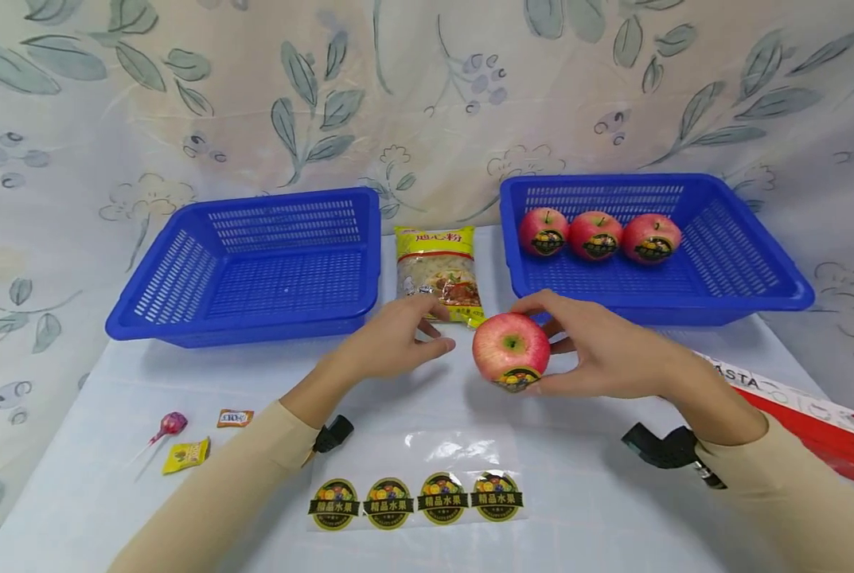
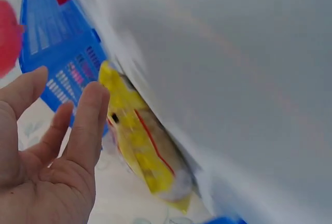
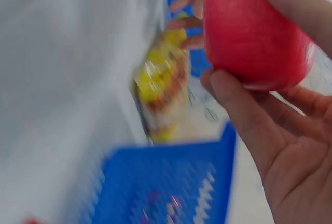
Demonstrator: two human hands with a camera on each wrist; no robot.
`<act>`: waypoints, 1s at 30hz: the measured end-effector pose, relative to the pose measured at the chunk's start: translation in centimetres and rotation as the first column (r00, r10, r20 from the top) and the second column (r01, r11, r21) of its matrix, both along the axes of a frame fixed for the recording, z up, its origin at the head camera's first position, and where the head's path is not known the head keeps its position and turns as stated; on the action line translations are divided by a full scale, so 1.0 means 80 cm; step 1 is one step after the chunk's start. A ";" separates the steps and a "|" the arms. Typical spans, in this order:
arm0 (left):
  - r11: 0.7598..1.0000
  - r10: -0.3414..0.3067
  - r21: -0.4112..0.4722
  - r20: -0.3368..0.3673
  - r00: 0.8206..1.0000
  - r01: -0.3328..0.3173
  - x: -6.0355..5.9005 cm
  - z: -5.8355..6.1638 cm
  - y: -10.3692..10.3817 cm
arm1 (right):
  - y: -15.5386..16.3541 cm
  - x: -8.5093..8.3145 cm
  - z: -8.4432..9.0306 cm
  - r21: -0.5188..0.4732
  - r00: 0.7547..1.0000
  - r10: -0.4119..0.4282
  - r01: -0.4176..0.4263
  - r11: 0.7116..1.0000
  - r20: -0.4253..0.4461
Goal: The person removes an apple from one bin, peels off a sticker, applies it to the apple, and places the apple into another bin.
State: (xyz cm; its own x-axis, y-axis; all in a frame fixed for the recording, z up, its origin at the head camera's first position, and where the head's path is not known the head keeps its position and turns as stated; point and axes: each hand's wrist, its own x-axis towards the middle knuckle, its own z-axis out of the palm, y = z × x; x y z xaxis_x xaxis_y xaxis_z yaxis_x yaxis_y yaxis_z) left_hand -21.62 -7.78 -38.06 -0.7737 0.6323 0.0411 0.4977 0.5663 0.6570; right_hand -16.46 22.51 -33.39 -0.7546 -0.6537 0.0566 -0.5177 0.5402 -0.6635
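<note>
In the head view my right hand point(image 1: 598, 350) grips a red apple point(image 1: 507, 342) between thumb and fingers, raised over the table. A round black-and-gold fruit sticker point(image 1: 518, 377) is on the apple's near side. To its left, my left hand point(image 1: 398, 338) holds nothing, its fingers relaxed and apart from the apple. The left wrist view shows that hand point(image 2: 57, 151) with loosely bent fingers. In the right wrist view the fingers support the apple point(image 3: 254, 37) from below. A clear sheet point(image 1: 427, 454) with a row of the same stickers point(image 1: 389, 504) lies nearest me.
The blue basket point(image 1: 749, 298) at back right holds three stickered apples point(image 1: 596, 236). Another blue basket point(image 1: 255, 322) stands at back left, with a yellow food packet point(image 1: 437, 274) between them. A lollipop point(image 1: 173, 422) and small wrapped sweets point(image 1: 186, 456) lie left; a red pasta box point(image 1: 813, 422) lies right.
</note>
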 end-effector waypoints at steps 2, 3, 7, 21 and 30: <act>1.000 0.001 0.026 0.019 1.000 -0.002 -0.004 0.002 0.010 | 0.013 0.000 0.014 -0.003 1.000 -0.013 0.013 1.000 0.005; 0.999 -0.002 0.046 0.029 1.000 0.000 -0.007 0.003 0.015 | 0.019 0.000 0.021 -0.005 1.000 -0.024 0.024 1.000 0.002; 0.994 -0.002 0.112 0.039 0.999 -0.002 -0.014 0.007 0.035 | 0.044 -0.010 0.045 0.001 0.996 -0.071 0.071 0.997 -0.047; 0.943 -0.017 0.332 0.143 0.990 -0.032 -0.027 0.005 0.093 | 0.093 -0.112 0.062 0.070 0.988 -0.127 0.133 0.989 -0.084; 0.917 0.065 0.384 0.114 0.991 -0.104 -0.027 0.006 0.116 | 0.093 -0.169 0.057 0.167 0.997 -0.077 0.073 0.983 0.017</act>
